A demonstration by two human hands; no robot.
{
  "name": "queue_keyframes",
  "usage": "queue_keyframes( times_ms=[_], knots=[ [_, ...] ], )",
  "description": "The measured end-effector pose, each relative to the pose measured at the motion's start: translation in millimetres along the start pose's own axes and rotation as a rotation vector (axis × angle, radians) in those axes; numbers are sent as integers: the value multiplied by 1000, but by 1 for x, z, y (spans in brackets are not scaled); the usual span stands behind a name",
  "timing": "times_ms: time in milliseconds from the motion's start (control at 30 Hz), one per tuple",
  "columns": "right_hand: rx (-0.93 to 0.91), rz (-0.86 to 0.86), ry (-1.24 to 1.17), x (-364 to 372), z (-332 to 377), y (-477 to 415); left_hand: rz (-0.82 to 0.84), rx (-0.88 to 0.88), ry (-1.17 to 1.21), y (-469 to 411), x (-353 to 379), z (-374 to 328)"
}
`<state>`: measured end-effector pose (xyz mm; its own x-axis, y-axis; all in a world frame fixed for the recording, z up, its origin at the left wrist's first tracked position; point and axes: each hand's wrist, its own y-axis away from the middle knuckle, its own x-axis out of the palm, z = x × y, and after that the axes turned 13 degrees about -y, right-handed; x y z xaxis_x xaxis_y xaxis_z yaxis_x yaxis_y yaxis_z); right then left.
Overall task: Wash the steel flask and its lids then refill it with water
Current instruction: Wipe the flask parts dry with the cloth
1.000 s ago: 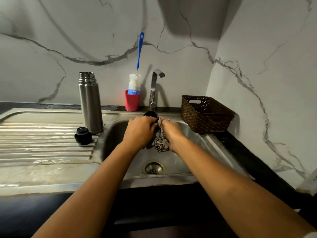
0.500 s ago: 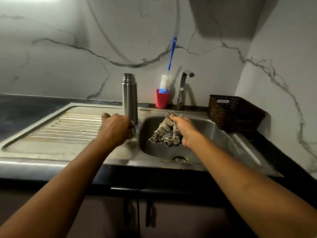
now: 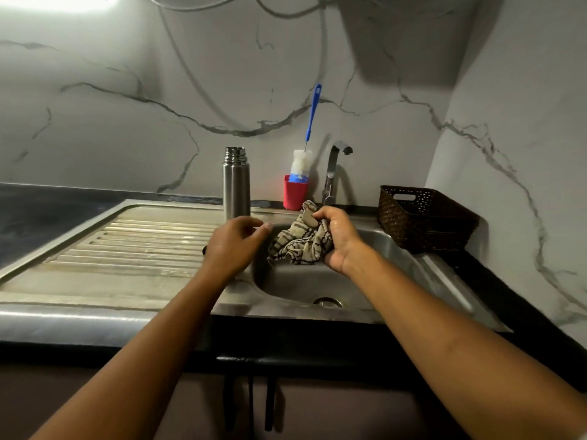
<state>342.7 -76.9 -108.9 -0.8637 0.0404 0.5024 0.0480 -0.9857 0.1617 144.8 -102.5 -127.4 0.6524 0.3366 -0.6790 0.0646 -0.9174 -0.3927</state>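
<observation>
Cloth (image 3: 298,247) sits bunched, gripped by the right hand (image 3: 336,239); beside it, the left hand (image 3: 235,246), loosely curled and empty, hides most of a dark object (image 3: 205,249).

A home kitchen — steel sink (image 3: 178,258) with drainboard, tap (image 3: 333,173), marble-look wall, bottle brush (image 3: 306,147) in a cup.
</observation>
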Motion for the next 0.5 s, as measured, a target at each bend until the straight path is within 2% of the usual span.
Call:
queue_keyframes(
  times_ms=[67, 133, 167, 233, 300, 433, 500],
  knots=[
    [-12, 60, -8, -5, 12, 3, 310, -204, 417, -4, 16, -20],
    [-77, 104, 98, -17, 25, 2, 607, -306, 691, -13, 34, -32],
    [-128, 79, 210, -23, 32, 3, 697, -321, 787, -16, 42, -39],
    [-185, 40, 434, -35, 47, 8, 737, -329, 835, -25, 63, -52],
    [-161, 55, 506, -50, 64, 11, 708, -356, 800, -30, 85, -68],
    [8, 87, 235, -90, 89, 6, 587, -419, 941, -49, 118, -96],
    [-9, -23, 308, -112, 96, -2, 539, -380, 914, -60, 129, -113]
  ],
)
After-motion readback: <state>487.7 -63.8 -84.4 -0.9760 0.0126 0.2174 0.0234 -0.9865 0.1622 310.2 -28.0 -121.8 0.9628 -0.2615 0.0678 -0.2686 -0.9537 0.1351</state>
